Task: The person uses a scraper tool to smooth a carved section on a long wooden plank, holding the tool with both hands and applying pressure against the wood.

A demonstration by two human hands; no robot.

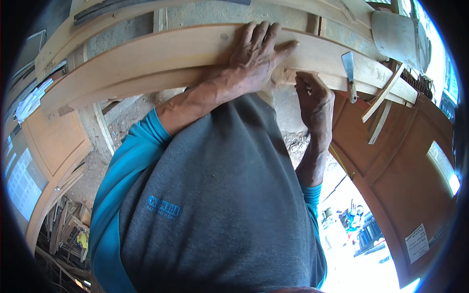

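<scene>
A long pale wooden plank [161,53] runs across in front of me at chest height. My left hand [259,56] lies flat on top of it, fingers spread and pressing down. My right hand [315,100] is just to the right and lower, at the plank's front edge, its fingers curled around a small pale block [289,76] held against the wood. The two hands are almost touching. My grey vest and teal sleeves fill the lower middle of the view and hide what lies below the plank.
A flat-bladed scraper [349,73] rests on the plank right of my right hand. Thin wood strips [383,105] lean there too. A brown panelled door [405,161] stands at right, a pale panelled one [53,141] at left, scrap wood [66,229] at lower left.
</scene>
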